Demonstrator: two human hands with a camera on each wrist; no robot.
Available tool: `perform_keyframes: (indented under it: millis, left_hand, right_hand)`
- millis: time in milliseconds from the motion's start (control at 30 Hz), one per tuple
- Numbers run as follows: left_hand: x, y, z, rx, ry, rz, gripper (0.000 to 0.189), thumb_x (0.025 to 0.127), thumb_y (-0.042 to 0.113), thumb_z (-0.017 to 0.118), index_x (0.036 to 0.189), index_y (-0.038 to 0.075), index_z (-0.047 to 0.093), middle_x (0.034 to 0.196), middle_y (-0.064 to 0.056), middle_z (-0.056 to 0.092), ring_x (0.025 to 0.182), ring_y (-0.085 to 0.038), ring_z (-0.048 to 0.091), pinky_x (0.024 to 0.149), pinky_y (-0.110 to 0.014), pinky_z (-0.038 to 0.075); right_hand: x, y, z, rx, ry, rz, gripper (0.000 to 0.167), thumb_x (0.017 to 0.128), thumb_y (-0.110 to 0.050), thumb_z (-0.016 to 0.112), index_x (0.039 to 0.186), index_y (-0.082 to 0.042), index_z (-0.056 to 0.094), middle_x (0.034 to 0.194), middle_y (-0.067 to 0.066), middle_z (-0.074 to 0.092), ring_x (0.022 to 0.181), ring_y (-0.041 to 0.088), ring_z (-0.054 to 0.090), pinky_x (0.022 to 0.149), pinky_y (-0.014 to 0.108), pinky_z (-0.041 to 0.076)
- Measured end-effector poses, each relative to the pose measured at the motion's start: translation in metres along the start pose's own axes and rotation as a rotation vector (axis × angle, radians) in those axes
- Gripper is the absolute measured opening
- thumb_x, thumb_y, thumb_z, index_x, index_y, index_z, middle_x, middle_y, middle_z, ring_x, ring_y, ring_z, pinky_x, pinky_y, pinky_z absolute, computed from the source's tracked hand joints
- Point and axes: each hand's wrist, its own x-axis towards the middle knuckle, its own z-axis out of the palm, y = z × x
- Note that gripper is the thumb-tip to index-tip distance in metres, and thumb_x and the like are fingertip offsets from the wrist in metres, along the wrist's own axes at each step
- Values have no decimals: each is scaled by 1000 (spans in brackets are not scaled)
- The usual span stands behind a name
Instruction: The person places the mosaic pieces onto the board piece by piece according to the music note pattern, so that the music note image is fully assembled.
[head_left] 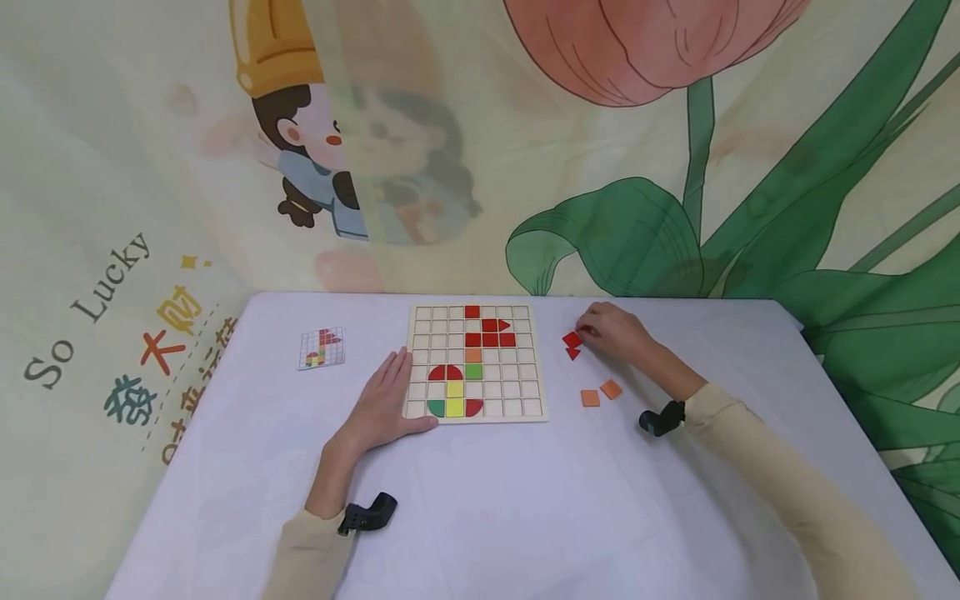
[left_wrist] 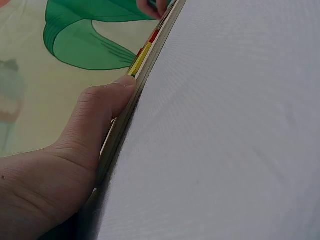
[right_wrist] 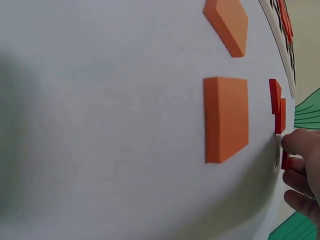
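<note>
A square wooden grid board lies on the table, with red, orange, green and yellow tiles set in several of its cells. My left hand rests at its lower left corner, fingers straight along the left side and thumb at the front edge. Right of the board, my right hand has its fingertips down among the loose red pieces. It pinches a small red tile, mostly hidden by the fingers. Beside the fingertips lie a red square tile and a red triangle tile.
Two orange square tiles lie nearer me, below the right hand. To the left of the board is a small card printed with a coloured grid pattern. A white cloth covers the table, and a printed curtain hangs behind it.
</note>
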Motion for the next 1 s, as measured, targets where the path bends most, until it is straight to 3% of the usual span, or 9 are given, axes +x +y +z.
perform_keyframes:
  millis: [100,267,467,633,833,1000]
  left_hand:
    - [0,0,-1,1,3,0,114,77,53,74,155,1,10,164,-17,9,152,-35,5,122,-55,15]
    - [0,-1,0,6,5,-6,114,77,53,74,155,1,10,164,-16,9,152,-35,5,122,-55,16]
    - [0,0,1,0,4,-6,114,77,54,74,155,2,10,164,-16,9,152,-34,5,122,-55,16]
    - [1,0,1,-6,-1,-8,114,77,54,73,155,2,10,165,-15,7,153,-33,3,123,-53,15]
    - [2,1,2,7,-17,-10,114,77,55,73,155,1,10,164,-16,8,152,-35,5,122,-54,16]
    - [1,1,0,13,-9,-18,114,76,55,74,155,1,11,164,-15,9,152,-34,5,122,-54,16]
  right_hand:
    - [9,-7,-2,-22,29,-11,16,85,-16,74,100,-9,75,96,11,67,86,22,62,72,33,58]
    - [28,-39,-9,64,19,-47,16,88,-17,71,101,-10,74,99,11,64,83,21,62,71,31,58]
    - [64,-78,-8,153,-41,-168,14,89,-13,70,102,-10,74,98,8,65,86,19,61,75,29,57]
    - [95,-95,1,121,-112,-215,15,92,-16,65,104,-10,74,101,8,64,87,19,60,77,28,56]
    - [112,-102,11,93,-215,-185,16,94,-18,64,104,-12,74,101,7,63,88,18,58,79,27,54]
    - [118,-104,15,102,-236,-154,16,95,-18,62,104,-11,73,102,6,65,89,18,59,82,28,54]
